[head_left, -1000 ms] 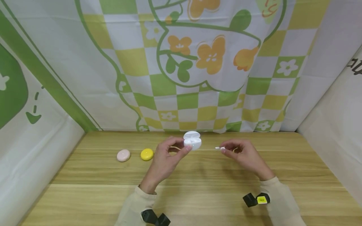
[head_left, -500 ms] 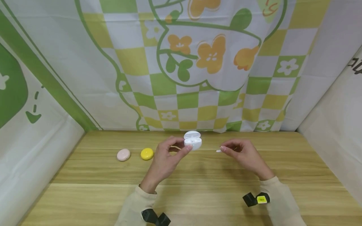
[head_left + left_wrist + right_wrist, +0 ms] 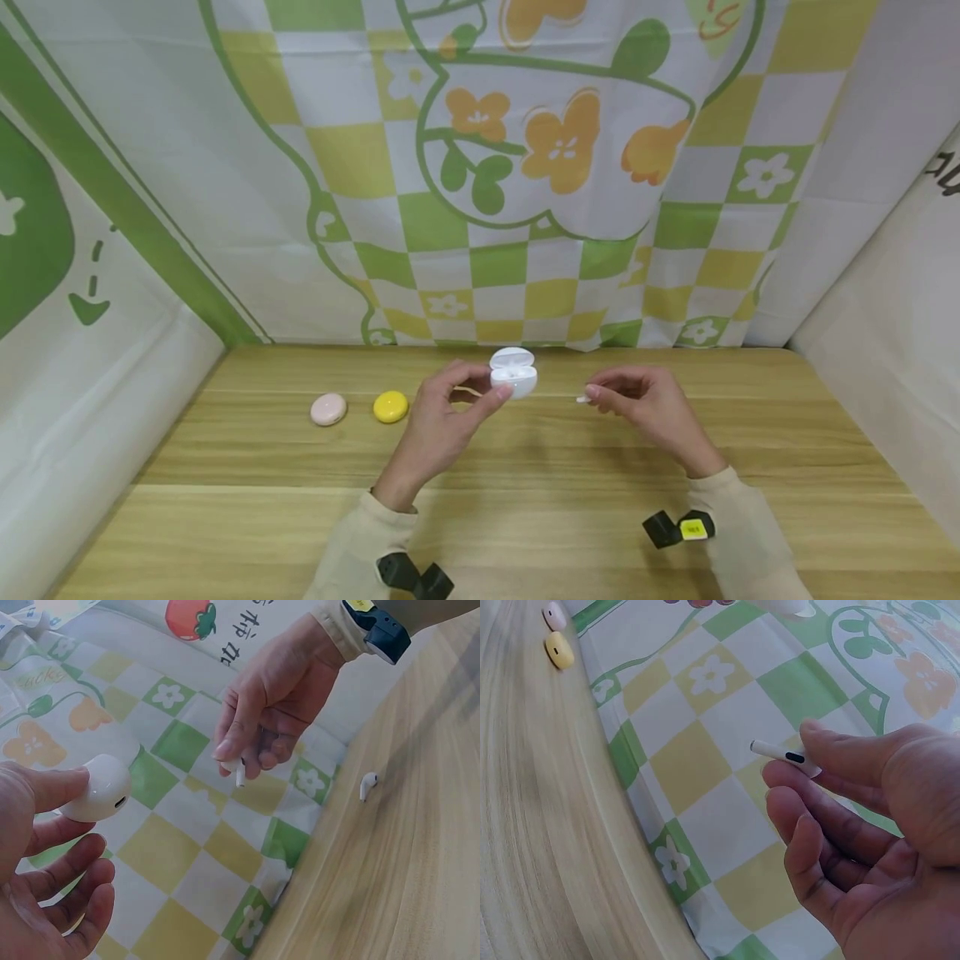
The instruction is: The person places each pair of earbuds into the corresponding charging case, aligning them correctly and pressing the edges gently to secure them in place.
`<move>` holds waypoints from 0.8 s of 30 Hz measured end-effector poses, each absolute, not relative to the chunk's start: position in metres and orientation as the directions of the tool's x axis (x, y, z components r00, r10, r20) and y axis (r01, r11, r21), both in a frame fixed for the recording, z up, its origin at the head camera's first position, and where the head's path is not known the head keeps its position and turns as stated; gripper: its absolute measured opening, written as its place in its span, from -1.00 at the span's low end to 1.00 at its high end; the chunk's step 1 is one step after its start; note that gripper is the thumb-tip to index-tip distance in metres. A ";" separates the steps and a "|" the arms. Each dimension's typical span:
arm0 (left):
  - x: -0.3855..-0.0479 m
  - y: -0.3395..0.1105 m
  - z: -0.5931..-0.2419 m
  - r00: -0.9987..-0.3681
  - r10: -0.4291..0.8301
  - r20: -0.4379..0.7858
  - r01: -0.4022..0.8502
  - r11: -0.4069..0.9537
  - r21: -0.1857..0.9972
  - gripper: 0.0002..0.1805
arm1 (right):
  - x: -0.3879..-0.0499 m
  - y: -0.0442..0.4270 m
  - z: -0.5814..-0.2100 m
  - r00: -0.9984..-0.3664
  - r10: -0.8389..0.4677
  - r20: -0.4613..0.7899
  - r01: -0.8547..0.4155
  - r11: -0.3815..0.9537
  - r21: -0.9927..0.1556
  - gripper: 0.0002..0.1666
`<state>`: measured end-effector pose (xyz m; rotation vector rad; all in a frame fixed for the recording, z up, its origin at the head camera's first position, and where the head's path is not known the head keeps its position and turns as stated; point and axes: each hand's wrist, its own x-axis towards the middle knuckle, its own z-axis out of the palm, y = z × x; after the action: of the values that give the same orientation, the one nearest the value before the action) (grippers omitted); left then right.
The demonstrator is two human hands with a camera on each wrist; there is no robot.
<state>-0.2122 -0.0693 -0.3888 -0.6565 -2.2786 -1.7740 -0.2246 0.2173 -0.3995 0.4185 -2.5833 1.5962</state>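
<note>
My left hand (image 3: 442,417) holds a white earbud case (image 3: 513,383) above the table, pinching it between thumb and fingers. Its lid is raised in the head view; the left wrist view shows the case's rounded outside (image 3: 109,787) with a dark port. To the right, my right hand (image 3: 648,408) pinches a white earbud (image 3: 776,752) between thumb and fingertips, apart from the case. The earbud's stem sticks out and its head is mostly hidden by the fingers. A second white earbud (image 3: 368,784) lies on the wooden table, visible only in the left wrist view.
A pink round case (image 3: 328,409) and a yellow round case (image 3: 391,407) rest on the wooden table (image 3: 480,517), left of my left hand. Behind the table's far edge hangs a checked, flowered cloth (image 3: 498,262). White cloth sides (image 3: 892,333) stand left and right.
The earbud has turned in my right fingers; less of it shows in the head view now than a second ago. My left hand and the case have barely moved.
</note>
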 end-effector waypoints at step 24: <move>-0.212 -0.066 -0.393 -0.883 0.285 0.372 0.443 0.248 0.862 -0.79 | -0.218 0.210 -0.387 -0.940 -0.150 0.306 -0.341 0.376 -0.862 -0.84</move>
<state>-0.2119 -0.0659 -0.3932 -0.6956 -2.3682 -1.7092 -0.2180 0.2102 -0.3871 0.4422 -2.4544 1.6016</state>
